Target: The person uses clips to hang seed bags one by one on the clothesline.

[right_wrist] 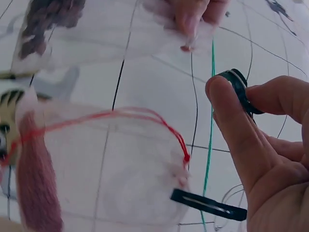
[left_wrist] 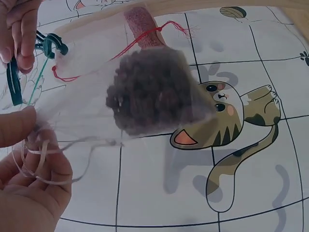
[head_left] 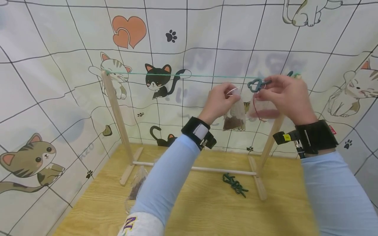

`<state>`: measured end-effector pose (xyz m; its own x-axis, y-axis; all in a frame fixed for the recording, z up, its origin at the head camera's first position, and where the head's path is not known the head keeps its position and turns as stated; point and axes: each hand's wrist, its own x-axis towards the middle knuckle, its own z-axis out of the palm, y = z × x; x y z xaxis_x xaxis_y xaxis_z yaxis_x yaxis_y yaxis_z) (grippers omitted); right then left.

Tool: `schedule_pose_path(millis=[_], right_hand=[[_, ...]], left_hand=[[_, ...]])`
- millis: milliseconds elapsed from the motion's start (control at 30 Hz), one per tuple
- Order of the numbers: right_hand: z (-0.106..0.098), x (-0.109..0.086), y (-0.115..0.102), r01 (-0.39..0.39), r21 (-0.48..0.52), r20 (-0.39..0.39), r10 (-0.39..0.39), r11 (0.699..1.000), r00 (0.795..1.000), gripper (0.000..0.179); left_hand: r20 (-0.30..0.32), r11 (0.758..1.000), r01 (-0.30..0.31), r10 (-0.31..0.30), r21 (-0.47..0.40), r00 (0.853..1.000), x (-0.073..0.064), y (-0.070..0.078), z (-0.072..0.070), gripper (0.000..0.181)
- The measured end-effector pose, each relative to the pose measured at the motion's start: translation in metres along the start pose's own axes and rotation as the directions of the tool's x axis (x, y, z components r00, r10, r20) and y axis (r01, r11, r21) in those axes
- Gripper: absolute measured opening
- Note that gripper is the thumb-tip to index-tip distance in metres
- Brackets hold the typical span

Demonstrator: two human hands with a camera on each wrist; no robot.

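A person's left hand [head_left: 221, 100] and right hand [head_left: 290, 98] work near a green cord [head_left: 165, 74]. The left grip is narrow, pinching the neck of a sheer drawstring bag [head_left: 234, 122], probably so its dark pieces settle below, leaving the top free for clipping. The right grip, also narrow, pinches a dark green clothes peg [head_left: 256, 85], likely kept high to be within reach of the cord. Beyond that grip, a second bag [head_left: 267, 113] with pinkish contents hangs by another peg [right_wrist: 208, 205]. Below and left of both grips, a third bag lies on the worktop [head_left: 195, 203]. Two wooden posts, one either side of the hands, seem set apart to keep the cord taut. Counted: three bags visible, one cord, two posts, two pegs up high; the green pegs heaped below the grips overlap too much to number.
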<state>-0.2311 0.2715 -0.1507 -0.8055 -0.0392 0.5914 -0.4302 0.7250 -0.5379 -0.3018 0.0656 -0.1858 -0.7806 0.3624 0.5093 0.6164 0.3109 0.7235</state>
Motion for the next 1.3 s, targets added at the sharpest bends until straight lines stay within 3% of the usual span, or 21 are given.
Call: schedule_pose_path(millis=[133, 267, 367, 500, 700, 967, 1300], right_hand=[[-0.004, 0.007, -0.001, 0.093, -0.137, 0.000, -0.093, 0.986, 0.996, 0.028], [-0.010, 0.016, -0.004, 0.189, -0.246, 0.047, -0.183, 0.951, 0.982, 0.022], [-0.013, 0.021, -0.005, 0.227, -0.285, 0.084, -0.212, 0.931, 0.974, 0.021], [-0.016, 0.024, -0.007, 0.232, -0.298, 0.118, -0.206, 0.926, 0.972, 0.022], [-0.014, 0.027, -0.009, 0.233, -0.314, 0.154, -0.193, 0.920, 0.969, 0.014], [-0.014, 0.028, -0.013, 0.242, -0.331, 0.143, -0.204, 0.912, 0.968, 0.010], [-0.011, 0.034, -0.014, 0.180, -0.338, 0.150, -0.136, 0.924, 0.979, 0.015]], left_hand=[[-0.095, 0.997, 0.052, -0.056, -0.051, 0.994, 0.006, -0.005, 0.003, 0.033], [-0.204, 0.989, 0.069, -0.095, -0.131, 0.974, 0.011, -0.008, 0.006, 0.035], [-0.250, 0.976, 0.073, -0.123, -0.204, 0.960, 0.013, -0.009, 0.008, 0.035], [-0.260, 0.960, 0.082, -0.154, -0.269, 0.953, 0.015, -0.009, 0.011, 0.033], [-0.242, 0.944, 0.092, -0.174, -0.317, 0.954, 0.018, -0.007, 0.016, 0.032], [-0.258, 0.945, 0.076, -0.163, -0.317, 0.952, 0.021, -0.002, 0.020, 0.031], [-0.262, 0.937, 0.047, -0.144, -0.346, 0.954, 0.028, -0.002, 0.023, 0.030]])
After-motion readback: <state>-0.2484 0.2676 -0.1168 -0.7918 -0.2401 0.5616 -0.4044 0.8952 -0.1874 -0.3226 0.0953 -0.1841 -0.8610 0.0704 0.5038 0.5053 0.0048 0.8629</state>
